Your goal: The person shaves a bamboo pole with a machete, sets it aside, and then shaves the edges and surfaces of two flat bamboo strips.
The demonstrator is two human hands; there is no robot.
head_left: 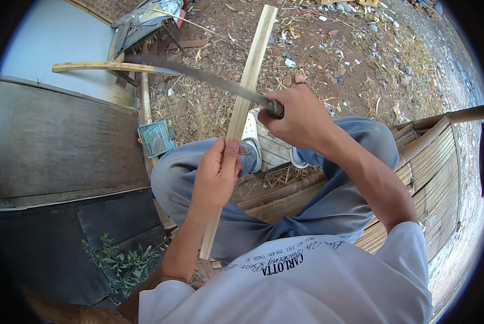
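A long pale strip of bamboo or wood (257, 54) slants from beside my left hip out over the ground beyond my knees. My left hand (218, 174) is closed around it below the middle, thumb along its face. My right hand (300, 114) grips the dark handle of a long-bladed knife, like a machete (220, 82). Its blade points left and crosses over the strip above my left hand, blurred toward the tip. Whether the edge touches the strip I cannot tell.
I sit on a slatted bamboo bench (436, 162), knees apart. Another pale strip (99, 66) juts out at the left. Nearby are a dark wooden panel (64, 140), a blue plastic container (157, 139) and a leafy plant (124, 262). Litter (290, 62) dots the ground ahead.
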